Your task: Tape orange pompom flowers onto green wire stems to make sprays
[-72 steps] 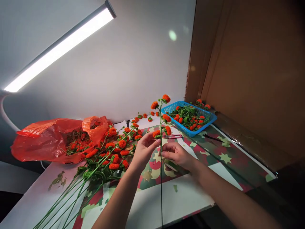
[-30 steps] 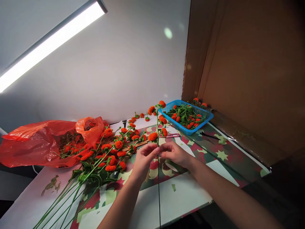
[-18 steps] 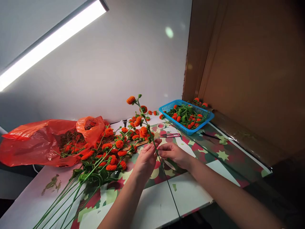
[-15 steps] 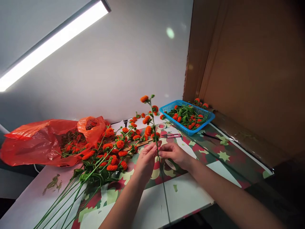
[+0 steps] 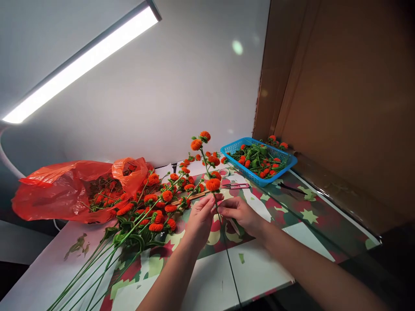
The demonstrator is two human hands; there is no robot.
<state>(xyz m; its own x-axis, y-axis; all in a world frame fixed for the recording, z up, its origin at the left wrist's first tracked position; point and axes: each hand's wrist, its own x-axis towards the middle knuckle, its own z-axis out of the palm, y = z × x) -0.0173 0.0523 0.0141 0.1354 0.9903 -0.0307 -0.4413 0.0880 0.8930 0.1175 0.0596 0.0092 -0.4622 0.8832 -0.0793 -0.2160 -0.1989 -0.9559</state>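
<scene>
An artificial flower stem (image 5: pixel 213 185) with several fuzzy orange blooms stands nearly upright between my hands. Its bare dark lower end runs down past the table's front edge. My left hand (image 5: pixel 201 214) is closed, pinching the stem just below the lowest bloom. Close beside it, my right hand (image 5: pixel 240 214) has thumb and forefinger pinched at the stem, slightly lower. Under the right fingers a pale, ring-shaped roll (image 5: pixel 234 226) shows in part; whether that hand holds it I cannot tell.
Finished-looking orange flower stems (image 5: pixel 157 216) lie at left, by a red plastic bag (image 5: pixel 61 188) with more flowers. A blue basket (image 5: pixel 259 181) of flower pieces stands back right. Pink thread snips (image 5: pixel 238 186), a tape roll (image 5: pixel 223 172) and black tweezers-like tool (image 5: pixel 292 188) lie behind my hands.
The flower stem has turned between my fingers, so its blooms face differently. Both hands keep their pinch on it. The whole view has shifted slightly.
</scene>
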